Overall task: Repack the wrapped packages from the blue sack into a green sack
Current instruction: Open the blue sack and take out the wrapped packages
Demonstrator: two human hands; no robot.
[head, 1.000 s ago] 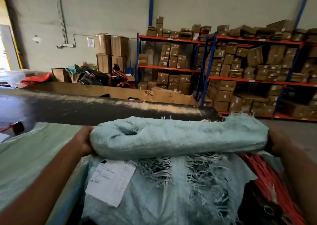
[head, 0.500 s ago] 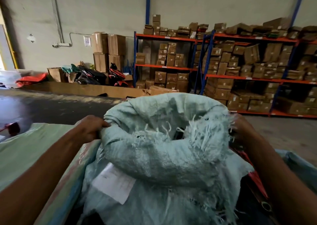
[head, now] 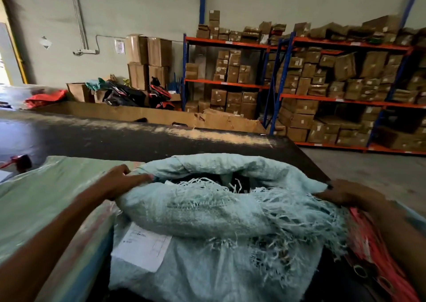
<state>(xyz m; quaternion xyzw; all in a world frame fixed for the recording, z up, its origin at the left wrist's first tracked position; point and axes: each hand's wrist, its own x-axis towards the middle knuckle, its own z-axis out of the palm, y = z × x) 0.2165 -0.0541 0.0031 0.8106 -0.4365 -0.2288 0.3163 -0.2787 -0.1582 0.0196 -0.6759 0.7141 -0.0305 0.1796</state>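
Both forearms were bare, with no sleeves showing. The right hand (head: 348,192) had one dark-painted fingernail. The left hand (head: 119,181) wore nothing.

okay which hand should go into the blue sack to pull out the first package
Probably the left hand. Its fingers lie at the edge of the sack mouth, right beside the opening. The right hand rests on the far side fold, farther from the opening, and can steady it.

The blue sack (head: 219,211) is rough, frayed woven cloth with a paper label (head: 141,248); the table (head: 115,138) is dark, scuffed
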